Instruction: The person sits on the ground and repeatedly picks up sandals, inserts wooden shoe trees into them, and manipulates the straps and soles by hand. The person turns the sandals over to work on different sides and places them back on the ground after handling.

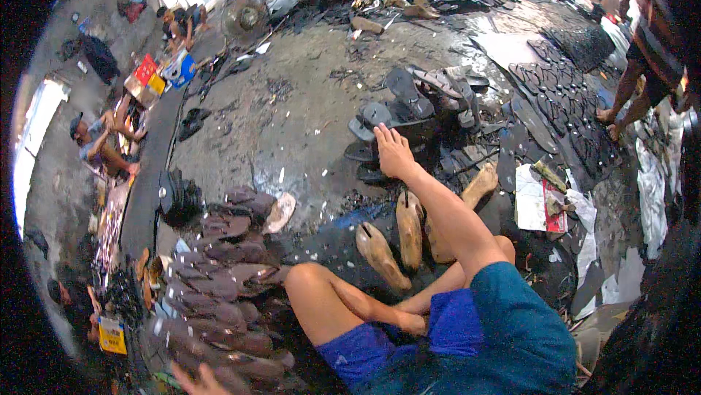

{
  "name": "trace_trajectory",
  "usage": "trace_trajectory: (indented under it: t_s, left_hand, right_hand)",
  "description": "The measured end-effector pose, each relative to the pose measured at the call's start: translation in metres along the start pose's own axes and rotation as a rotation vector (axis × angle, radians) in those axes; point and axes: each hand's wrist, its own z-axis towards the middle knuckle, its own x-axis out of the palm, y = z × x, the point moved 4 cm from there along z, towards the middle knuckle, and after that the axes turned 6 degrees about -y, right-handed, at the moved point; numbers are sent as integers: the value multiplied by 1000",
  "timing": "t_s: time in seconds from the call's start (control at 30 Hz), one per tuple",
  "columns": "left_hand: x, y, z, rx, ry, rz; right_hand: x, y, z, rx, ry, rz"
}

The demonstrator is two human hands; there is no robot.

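My right hand (395, 154) reaches forward with its fingers stretched out over the front of a pile of dark grey sandals (376, 116). Its fingertips lie against the near sandal; the thumb side is partly hidden. Just below that forearm are several wooden shoe lasts (382, 255), close to my crossed legs. At the lower left edge, only the blurred fingers of my left hand (198, 380) show, spread apart and with nothing visible in them. Beside it, brown sandals (212, 289) lie overlapping in rows.
A stack of black soles (179, 198) stands beyond the brown sandals. Black cut-out pieces (566, 99) cover a sheet at the right, near a standing person's legs (635, 77). A white-and-red booklet (531, 201) lies right of the lasts. People sit along the left (102, 139).
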Motion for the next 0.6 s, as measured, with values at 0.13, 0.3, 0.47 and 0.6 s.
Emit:
trace_trajectory:
  t_s: [0.13, 0.3, 0.47, 0.6]
  left_hand:
    - [-36, 101, -3, -310, 119, -28]
    - [-18, 26, 1, 364, -345, 743]
    - [115, -108, -67, 397, 441, -571]
    - [147, -206, -131, 1006, 348, -339]
  right_hand:
    - [18, -28, 25, 43, 134, -69]
    - [-50, -24, -4, -37, -211, 20]
    - [-141, 50, -118, 452, -441, 895]
    - [-178, 116, -239, 540, -277, 1347]
